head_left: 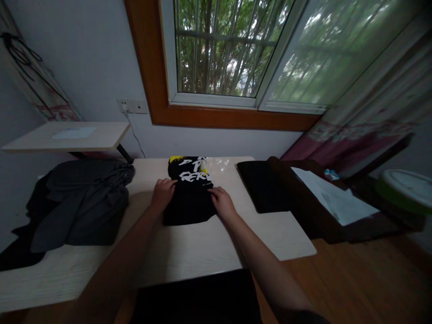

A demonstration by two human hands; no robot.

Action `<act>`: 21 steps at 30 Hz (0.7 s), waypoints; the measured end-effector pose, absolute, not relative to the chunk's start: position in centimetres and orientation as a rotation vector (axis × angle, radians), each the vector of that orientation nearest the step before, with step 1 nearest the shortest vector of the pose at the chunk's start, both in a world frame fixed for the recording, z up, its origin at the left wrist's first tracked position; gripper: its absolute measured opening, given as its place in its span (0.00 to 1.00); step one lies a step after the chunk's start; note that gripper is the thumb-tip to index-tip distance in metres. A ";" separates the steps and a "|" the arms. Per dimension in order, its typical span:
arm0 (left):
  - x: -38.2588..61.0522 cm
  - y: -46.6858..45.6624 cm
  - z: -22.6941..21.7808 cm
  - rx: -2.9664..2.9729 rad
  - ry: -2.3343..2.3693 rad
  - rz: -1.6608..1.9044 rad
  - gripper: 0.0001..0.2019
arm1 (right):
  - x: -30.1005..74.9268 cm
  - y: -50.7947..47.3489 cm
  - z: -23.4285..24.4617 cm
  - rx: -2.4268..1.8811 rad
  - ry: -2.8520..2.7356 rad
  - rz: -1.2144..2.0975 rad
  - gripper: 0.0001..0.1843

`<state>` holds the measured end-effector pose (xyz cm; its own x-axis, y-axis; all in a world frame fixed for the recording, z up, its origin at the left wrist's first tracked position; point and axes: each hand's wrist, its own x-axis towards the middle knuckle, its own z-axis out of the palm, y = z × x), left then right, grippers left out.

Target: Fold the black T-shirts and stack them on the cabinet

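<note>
A folded black T-shirt (191, 198) with white and yellow print lies in the middle of a pale wooden table (189, 252). My left hand (163, 192) rests on the shirt's left edge, fingers curled over the fabric. My right hand (222, 201) lies on the shirt's right edge, fingers pressed down on the cloth. Both forearms reach in from the near side.
A heap of dark grey clothes (77, 202) lies on the table's left part. A black folded item (261, 184) sits at the right end. Beyond it stands a dark desk with white paper (332, 200). A small raised shelf (70, 135) is at the back left, under the window wall.
</note>
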<state>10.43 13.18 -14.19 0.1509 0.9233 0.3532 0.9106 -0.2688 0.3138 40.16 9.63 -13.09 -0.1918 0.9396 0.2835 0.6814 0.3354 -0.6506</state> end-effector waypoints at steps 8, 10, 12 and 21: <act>10.0 12.0 -13.9 2.173 1.812 0.915 0.15 | 40.1 9.6 -12.7 -1.327 -1.901 0.645 0.18; 9.8 10.9 -13.6 2.092 1.780 0.925 0.16 | 40.7 8.8 -12.7 -1.336 -1.908 0.674 0.16; 9.6 9.7 -13.2 2.027 1.754 0.925 0.17 | 41.3 7.9 -12.7 -1.358 -1.901 0.719 0.14; 8.5 5.3 -12.5 1.979 1.724 0.885 0.16 | 43.0 3.9 -12.0 -1.286 -2.047 1.013 0.13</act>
